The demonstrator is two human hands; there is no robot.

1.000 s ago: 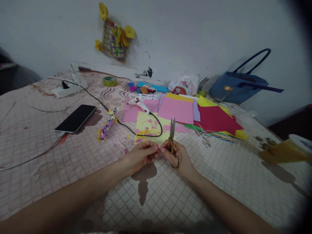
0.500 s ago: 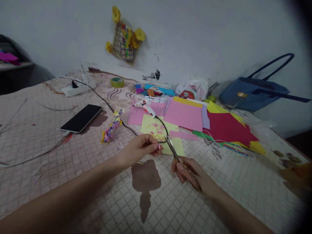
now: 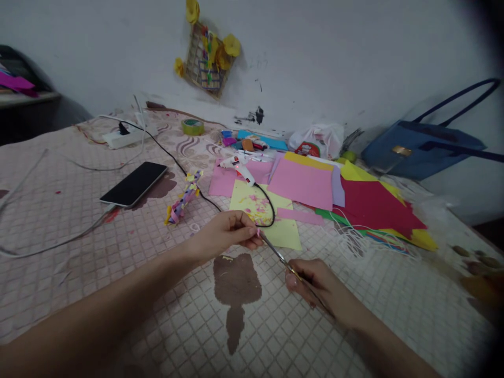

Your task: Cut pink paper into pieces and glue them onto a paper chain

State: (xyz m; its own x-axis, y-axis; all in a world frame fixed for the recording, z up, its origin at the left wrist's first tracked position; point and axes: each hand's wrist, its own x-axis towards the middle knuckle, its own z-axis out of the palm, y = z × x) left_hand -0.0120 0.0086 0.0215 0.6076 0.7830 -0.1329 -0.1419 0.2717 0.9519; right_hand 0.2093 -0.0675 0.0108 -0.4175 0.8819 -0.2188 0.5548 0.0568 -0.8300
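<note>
One pink scrap (image 3: 258, 231) in left grip (image 3: 234, 229)

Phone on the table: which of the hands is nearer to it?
Left. The left hand is to the right of the phone; the right hand, holding scissors, is farther off to the right.

Cloth-covered table (image 3: 165, 320), lattice-patterned. Clock positions, taken from the near dark patch (image 3: 237, 281): phone (image 3: 134, 184), 10 o'clock; tape roll (image 3: 192, 127), 11 o'clock; pale yellow sheet (image 3: 285, 234), 1 o'clock; blue bag (image 3: 415, 157), 2 o'clock.
</note>
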